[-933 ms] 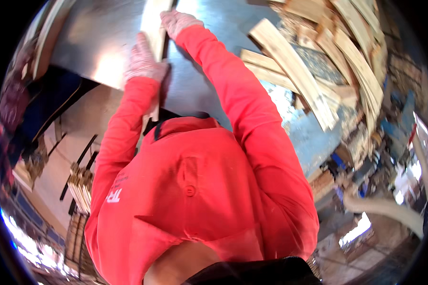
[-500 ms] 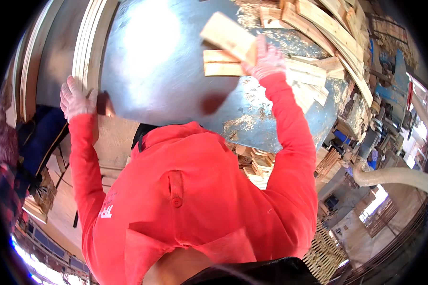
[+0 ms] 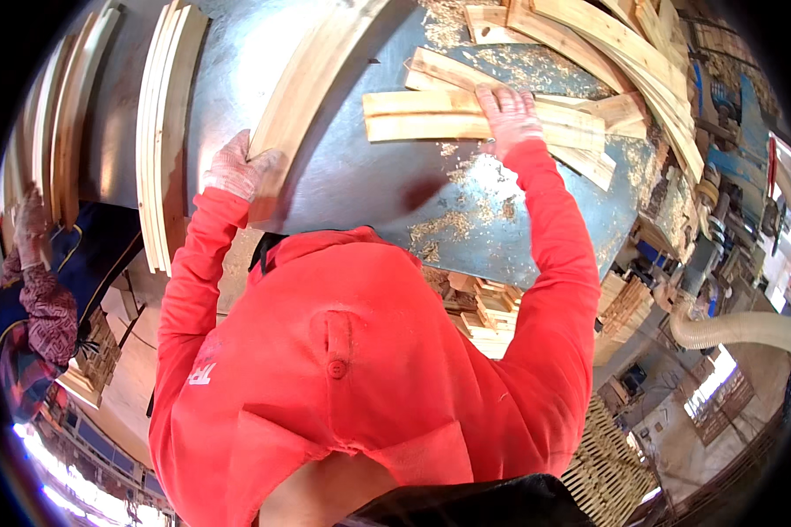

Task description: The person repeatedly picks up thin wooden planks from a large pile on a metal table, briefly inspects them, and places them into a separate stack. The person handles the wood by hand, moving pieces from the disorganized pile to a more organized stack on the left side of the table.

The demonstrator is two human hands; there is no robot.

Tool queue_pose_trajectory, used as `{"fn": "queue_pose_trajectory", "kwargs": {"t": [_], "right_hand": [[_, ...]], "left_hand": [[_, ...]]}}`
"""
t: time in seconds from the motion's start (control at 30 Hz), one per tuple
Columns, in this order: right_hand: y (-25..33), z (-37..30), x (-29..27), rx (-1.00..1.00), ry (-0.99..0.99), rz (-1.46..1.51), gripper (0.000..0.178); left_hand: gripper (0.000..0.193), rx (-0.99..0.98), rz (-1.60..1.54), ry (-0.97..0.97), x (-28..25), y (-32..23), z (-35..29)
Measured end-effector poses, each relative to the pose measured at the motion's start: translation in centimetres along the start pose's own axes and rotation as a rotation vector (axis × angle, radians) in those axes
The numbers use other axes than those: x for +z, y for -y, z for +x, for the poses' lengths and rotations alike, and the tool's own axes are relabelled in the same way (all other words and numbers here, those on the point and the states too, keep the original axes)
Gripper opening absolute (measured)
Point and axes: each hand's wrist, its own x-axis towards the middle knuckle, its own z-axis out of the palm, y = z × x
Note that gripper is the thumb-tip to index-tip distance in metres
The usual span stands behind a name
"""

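Both my hands wear pale gloves. My left hand is closed round the near end of a long wooden board, its thumb across the top face. That board slants away to the upper right over the metal tabletop. On a shorter wooden board rests my right hand, fingers stretched flat across it; the thumb is hard to make out. Another short piece lies slanted behind that board, partly covered.
A row of long boards stands left of my left arm, with further boards beyond. Wood pieces pile at the far right among shavings. A co-worker's hand is at the far left; a ribbed hose is at right.
My left hand has moved right from the board row and now grips a separate long board. The short piece my right hand carried has been laid down; that hand now lies flat.
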Motion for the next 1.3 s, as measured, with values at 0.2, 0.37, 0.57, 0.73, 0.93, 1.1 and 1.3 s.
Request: {"fn": "queue_pose_trajectory", "kwargs": {"t": [0.2,0.37,0.57,0.73,0.93,1.1,1.3], "right_hand": [[4.7,-2.5,-4.0,-0.174,0.323,0.061,0.107],[2.8,2.1,-3.1,0.137,-0.19,0.036,0.105],[3.9,4.8,-7.1,0.185,-0.052,0.198,0.064],[15.0,0.4,-7.7,-0.598,-0.315,0.312,0.049],[22.2,2.9,-4.2,-0.344,-0.815,-0.703,0.054],[14.5,-4.1,-4.9,-0.268,-0.366,0.599,0.088],[10.1,-10.3,5.4,-0.303,0.052,0.359,0.11]], "left_hand": [[0.04,0.135,0.092,-0.121,-2.4,2.5,-0.8],[0.04,0.106,0.266,0.001,-1.5,-1.5,-0.1],[0.038,0.227,0.483,-0.044,-1.6,-3.9,0.1],[0.034,0.08,-0.257,0.14,-4.8,3.3,0.9],[0.052,0.279,0.238,0.297,-0.2,4.5,-1.9],[0.056,-0.05,-0.023,0.439,1.3,1.5,-4.1],[0.052,-0.083,0.361,0.297,-4.8,-2.3,-8.1]]}}
